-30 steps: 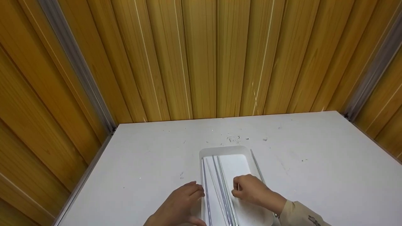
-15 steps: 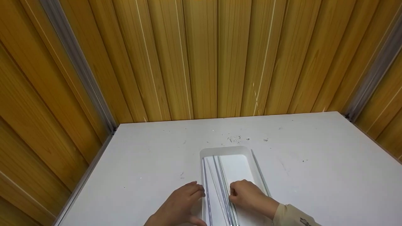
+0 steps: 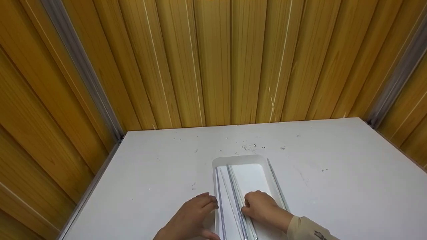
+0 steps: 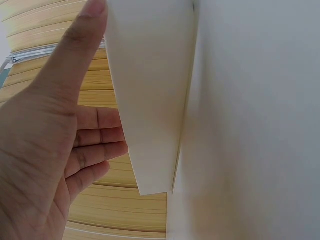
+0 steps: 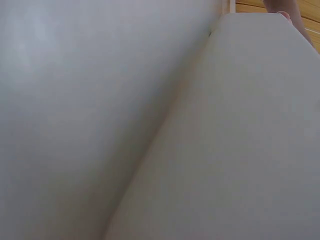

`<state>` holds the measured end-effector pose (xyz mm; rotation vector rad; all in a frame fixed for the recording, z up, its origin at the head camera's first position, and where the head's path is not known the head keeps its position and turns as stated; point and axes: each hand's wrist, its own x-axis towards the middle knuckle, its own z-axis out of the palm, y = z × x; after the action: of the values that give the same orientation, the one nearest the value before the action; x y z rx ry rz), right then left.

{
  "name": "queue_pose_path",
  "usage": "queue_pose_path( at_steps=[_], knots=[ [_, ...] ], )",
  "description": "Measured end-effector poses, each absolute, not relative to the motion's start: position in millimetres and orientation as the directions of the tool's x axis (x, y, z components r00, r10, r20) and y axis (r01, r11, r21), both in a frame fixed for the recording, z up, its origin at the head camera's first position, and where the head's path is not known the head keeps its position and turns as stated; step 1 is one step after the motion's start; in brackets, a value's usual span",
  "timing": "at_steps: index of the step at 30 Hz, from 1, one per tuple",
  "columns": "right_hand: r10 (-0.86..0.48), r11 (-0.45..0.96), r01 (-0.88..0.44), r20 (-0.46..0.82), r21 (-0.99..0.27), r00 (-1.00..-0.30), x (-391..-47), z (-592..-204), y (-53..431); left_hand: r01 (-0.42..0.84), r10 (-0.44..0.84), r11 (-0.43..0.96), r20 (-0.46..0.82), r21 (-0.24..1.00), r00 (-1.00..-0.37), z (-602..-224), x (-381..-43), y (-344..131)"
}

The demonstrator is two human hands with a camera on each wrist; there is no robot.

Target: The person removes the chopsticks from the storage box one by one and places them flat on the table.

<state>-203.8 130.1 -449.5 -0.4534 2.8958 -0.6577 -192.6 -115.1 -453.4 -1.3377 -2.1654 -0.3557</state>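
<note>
A long white box (image 3: 238,160) stands on the table in the head view, holding several long, thin translucent rods. My left hand (image 3: 190,216) rests at its left rim. In the left wrist view that hand's thumb and straightish fingers (image 4: 95,150) meet the edge of the box wall (image 4: 150,100). Inside the box, my right hand (image 3: 263,206) has curled fingers and pinches the rightmost rod (image 3: 236,181) there. A lilac-tinted rod (image 3: 219,190) lies by the left wall, a thinner whitish rod (image 3: 227,190) beside it. The right wrist view shows mostly blurred white surfaces, without the right fingers.
Another rod (image 3: 275,180) runs along the box's right side. The white table (image 3: 160,160) has small dark marks (image 3: 248,147) behind the box. Wood-patterned panels (image 3: 213,66) rise at the back and both sides.
My right hand has moved left and slightly nearer to me, onto the rightmost rod in the box. That rod's near end has shifted a little right. The left hand stays put.
</note>
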Motion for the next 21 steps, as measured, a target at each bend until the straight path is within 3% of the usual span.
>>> queue_pose_path(
  at_steps=[21],
  knots=[
    [-0.295,0.867,-0.239,-0.065,-0.437,-0.953,-205.2,-449.2,129.9,0.873,0.740,0.485,0.555,-0.047,-0.381,-453.2,-192.1,-113.5]
  ],
)
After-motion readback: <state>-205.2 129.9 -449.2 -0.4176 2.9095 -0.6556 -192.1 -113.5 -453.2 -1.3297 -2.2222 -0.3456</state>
